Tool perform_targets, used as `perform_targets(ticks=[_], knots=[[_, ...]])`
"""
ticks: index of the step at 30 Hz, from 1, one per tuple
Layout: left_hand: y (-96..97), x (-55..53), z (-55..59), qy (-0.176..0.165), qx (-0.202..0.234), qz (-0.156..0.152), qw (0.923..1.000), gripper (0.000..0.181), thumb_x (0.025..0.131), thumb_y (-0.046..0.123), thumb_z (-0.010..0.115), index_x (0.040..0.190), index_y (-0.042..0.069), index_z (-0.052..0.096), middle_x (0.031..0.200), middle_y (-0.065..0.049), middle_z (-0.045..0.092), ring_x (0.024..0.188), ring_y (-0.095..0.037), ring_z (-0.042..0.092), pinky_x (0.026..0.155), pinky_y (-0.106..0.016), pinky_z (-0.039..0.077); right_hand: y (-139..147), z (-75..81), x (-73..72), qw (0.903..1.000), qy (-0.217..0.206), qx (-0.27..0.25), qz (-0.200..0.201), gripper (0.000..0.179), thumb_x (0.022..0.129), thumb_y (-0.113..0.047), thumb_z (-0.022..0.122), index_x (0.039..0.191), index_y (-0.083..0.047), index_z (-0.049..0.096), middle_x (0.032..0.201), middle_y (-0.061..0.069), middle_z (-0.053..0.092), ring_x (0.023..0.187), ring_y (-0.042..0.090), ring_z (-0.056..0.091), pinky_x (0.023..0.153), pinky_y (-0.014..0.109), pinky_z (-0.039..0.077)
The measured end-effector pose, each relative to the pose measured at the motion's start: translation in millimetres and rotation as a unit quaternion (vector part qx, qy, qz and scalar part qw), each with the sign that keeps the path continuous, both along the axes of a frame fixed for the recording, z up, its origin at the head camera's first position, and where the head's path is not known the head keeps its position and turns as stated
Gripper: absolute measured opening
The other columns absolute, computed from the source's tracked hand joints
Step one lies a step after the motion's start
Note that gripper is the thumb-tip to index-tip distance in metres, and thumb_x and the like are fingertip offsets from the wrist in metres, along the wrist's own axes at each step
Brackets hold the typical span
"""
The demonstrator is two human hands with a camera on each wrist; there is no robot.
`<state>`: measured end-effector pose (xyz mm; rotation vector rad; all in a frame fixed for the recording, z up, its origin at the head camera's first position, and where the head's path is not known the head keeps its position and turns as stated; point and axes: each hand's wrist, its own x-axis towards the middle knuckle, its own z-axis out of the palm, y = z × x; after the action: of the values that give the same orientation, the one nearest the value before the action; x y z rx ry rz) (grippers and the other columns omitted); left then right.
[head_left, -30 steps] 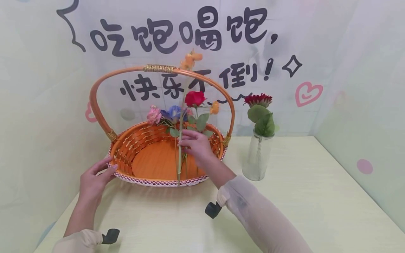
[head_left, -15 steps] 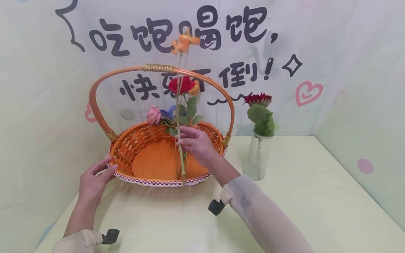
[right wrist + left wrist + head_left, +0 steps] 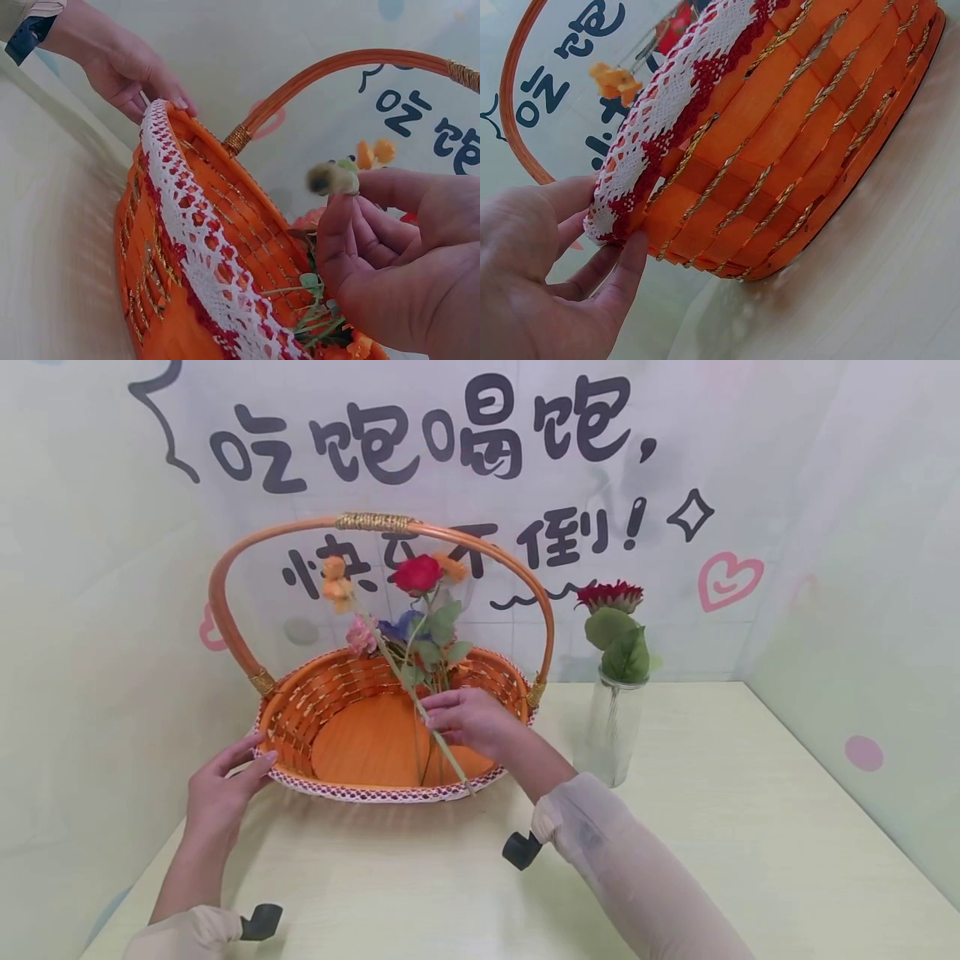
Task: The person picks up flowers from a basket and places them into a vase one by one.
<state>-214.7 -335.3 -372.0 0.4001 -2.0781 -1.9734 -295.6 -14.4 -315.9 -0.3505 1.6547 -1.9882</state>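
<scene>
My right hand (image 3: 474, 723) pinches the stem of an orange flower (image 3: 337, 585) between thumb and fingers, over the wicker basket (image 3: 337, 790). That flower leans up to the left, and its cut stem end (image 3: 328, 180) points at the right wrist camera. Close behind the hand stand a red rose (image 3: 417, 575) with green leaves, another orange flower (image 3: 452, 567), a blue flower (image 3: 407, 625) and a pink flower (image 3: 362, 637), their stems inside the basket. At the basket's left end my left hand (image 3: 225, 789) grips the lace-trimmed rim (image 3: 664, 105), fingers on top and outside.
A clear glass vase (image 3: 612, 735) stands right of the basket on the pale table (image 3: 712, 827), holding a dark red flower (image 3: 611, 596) with broad leaves. The basket's tall arched handle (image 3: 517, 572) rises over the flowers. A printed backdrop (image 3: 675, 427) hangs behind.
The orange flower in my right hand swings from upright to leaning left, its blossom lower now. The rose and the other orange flower have shifted left. My left hand keeps its place on the rim.
</scene>
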Motion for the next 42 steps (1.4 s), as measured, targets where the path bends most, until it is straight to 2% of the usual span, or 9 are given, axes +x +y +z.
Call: perform_targets(ticks=[3, 8, 16, 22, 24, 29, 34, 39, 42], knots=[[-0.5, 0.1, 0.1, -0.006, -0.004, 0.004, 1.0, 0.059, 0.073, 0.028, 0.067, 0.126, 0.016, 0.046, 0.112, -0.006, 0.039, 0.077, -0.004, 0.058, 0.063, -0.019, 0.049, -0.1, -2.6, 0.2, 0.9999, -0.004, 0.01, 0.006, 0.03, 0.079, 0.0, 0.059, 0.109, 0.003, 0.057, 0.093, 0.013, 0.062, 0.078, 0.021, 0.06, 0.075, 0.035, 0.049], [-0.8, -0.8, -0.2, -0.005, 0.0, 0.002, 1.0, 0.058, 0.073, 0.027, 0.068, 0.126, 0.015, 0.046, 0.111, -0.006, 0.039, 0.076, -0.005, 0.059, 0.063, -0.019, 0.049, -1.6, -4.7, 2.2, 0.9993, 0.01, -0.008, 0.034, 0.03, 0.079, 0.006, 0.056, 0.109, 0.003, 0.056, 0.094, 0.017, 0.06, 0.078, 0.024, 0.06, 0.076, 0.038, 0.048], [-0.3, -1.2, -0.8, 0.008, 0.012, -0.005, 0.9999, 0.059, 0.073, 0.025, 0.068, 0.126, 0.013, 0.046, 0.109, -0.005, 0.04, 0.076, -0.005, 0.06, 0.064, -0.02, 0.049, 3.2, -5.7, 2.4, 0.9883, 0.019, -0.114, 0.1, 0.038, 0.08, 0.011, 0.049, 0.118, 0.009, 0.044, 0.097, 0.017, 0.056, 0.086, 0.023, 0.058, 0.076, 0.034, 0.048], [0.3, -0.8, -1.2, 0.009, 0.01, -0.003, 0.9999, 0.062, 0.071, 0.028, 0.069, 0.126, 0.013, 0.046, 0.108, -0.004, 0.041, 0.076, -0.005, 0.06, 0.063, -0.019, 0.049, 13.7, -11.2, -2.5, 0.9719, 0.036, -0.179, 0.149, 0.037, 0.083, 0.013, 0.041, 0.12, 0.011, 0.041, 0.094, 0.015, 0.056, 0.079, 0.021, 0.057, 0.07, 0.03, 0.05], [0.5, -0.8, -1.1, 0.009, 0.012, -0.003, 0.9999, 0.064, 0.07, 0.028, 0.07, 0.126, 0.013, 0.045, 0.107, -0.004, 0.041, 0.076, -0.005, 0.06, 0.064, -0.019, 0.049, 16.9, -13.0, -3.8, 0.9716, 0.03, -0.182, 0.148, 0.037, 0.083, 0.013, 0.04, 0.12, 0.011, 0.041, 0.093, 0.015, 0.056, 0.078, 0.021, 0.056, 0.068, 0.029, 0.05], [0.6, -0.1, 0.0, 0.001, 0.012, 0.002, 0.9999, 0.062, 0.071, 0.028, 0.069, 0.126, 0.015, 0.045, 0.109, -0.004, 0.04, 0.076, -0.005, 0.059, 0.063, -0.019, 0.049, 22.1, -16.5, -5.7, 0.9869, -0.007, -0.111, 0.117, 0.034, 0.084, 0.006, 0.046, 0.118, 0.008, 0.045, 0.092, 0.012, 0.059, 0.076, 0.02, 0.058, 0.069, 0.03, 0.05], [0.7, 0.8, 0.7, -0.003, 0.009, 0.004, 0.9999, 0.059, 0.073, 0.026, 0.068, 0.126, 0.015, 0.045, 0.109, -0.003, 0.04, 0.075, -0.004, 0.06, 0.063, -0.019, 0.049, 25.5, -17.5, -5.8, 0.9939, -0.022, -0.057, 0.092, 0.03, 0.084, 0.002, 0.05, 0.114, 0.004, 0.051, 0.094, 0.014, 0.059, 0.074, 0.021, 0.059, 0.072, 0.033, 0.05], [0.1, 0.1, -0.6, -0.005, 0.009, 0.003, 0.9999, 0.06, 0.072, 0.027, 0.068, 0.126, 0.016, 0.046, 0.109, -0.003, 0.04, 0.076, -0.005, 0.059, 0.063, -0.019, 0.049, 29.3, -15.1, -4.6, 0.999, 0.004, 0.014, 0.043, 0.025, 0.083, 0.002, 0.052, 0.107, 0.001, 0.057, 0.092, 0.018, 0.06, 0.071, 0.022, 0.06, 0.069, 0.034, 0.051], [-0.3, -0.4, -1.0, -0.007, 0.005, 0.004, 1.0, 0.06, 0.072, 0.028, 0.068, 0.126, 0.017, 0.046, 0.111, -0.004, 0.039, 0.076, -0.004, 0.059, 0.063, -0.018, 0.049, 32.8, -10.9, -3.8, 0.9975, 0.03, 0.062, 0.017, 0.021, 0.082, -0.001, 0.054, 0.103, 0.0, 0.059, 0.091, 0.018, 0.06, 0.07, 0.022, 0.059, 0.067, 0.033, 0.051]])
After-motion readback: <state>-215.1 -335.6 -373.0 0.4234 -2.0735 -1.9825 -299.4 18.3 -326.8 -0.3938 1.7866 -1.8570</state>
